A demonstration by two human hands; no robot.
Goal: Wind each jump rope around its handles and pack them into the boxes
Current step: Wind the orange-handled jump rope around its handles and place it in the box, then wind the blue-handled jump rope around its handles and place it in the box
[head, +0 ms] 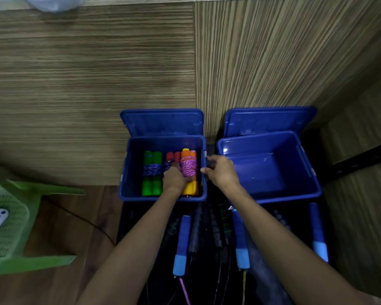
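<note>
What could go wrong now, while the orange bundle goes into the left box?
1. The left hand holds the orange jump rope by its pink winding; a loose grip may let it unwind.
2. The left box is nearly full, so the bundle may jam against the red jump rope.
</note>
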